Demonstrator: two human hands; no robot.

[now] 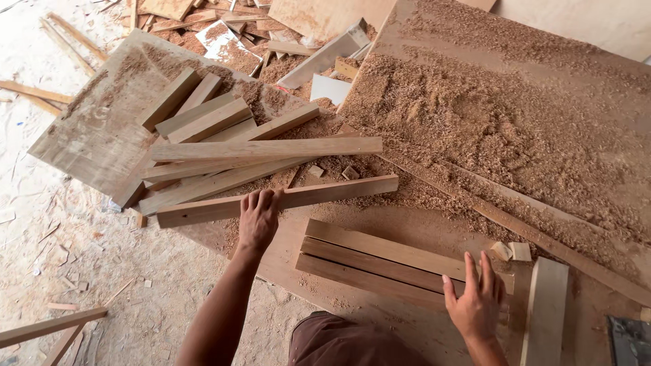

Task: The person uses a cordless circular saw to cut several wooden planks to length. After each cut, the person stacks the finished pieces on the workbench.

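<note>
Left hand [258,220] fingers curled over a long wooden strip [278,200] lying left-right, right hand [475,303] flat and spread on three stacked slats [380,261] (same axis), loose strip pile [230,146] and sawdust [502,129] beyond on the surface [407,332]

Left hand [258,220] gripped a long wood strip [278,200] on the sawdust-covered bench [542,135]; right hand [476,301] lay flat on three stacked slats [380,261].
</note>
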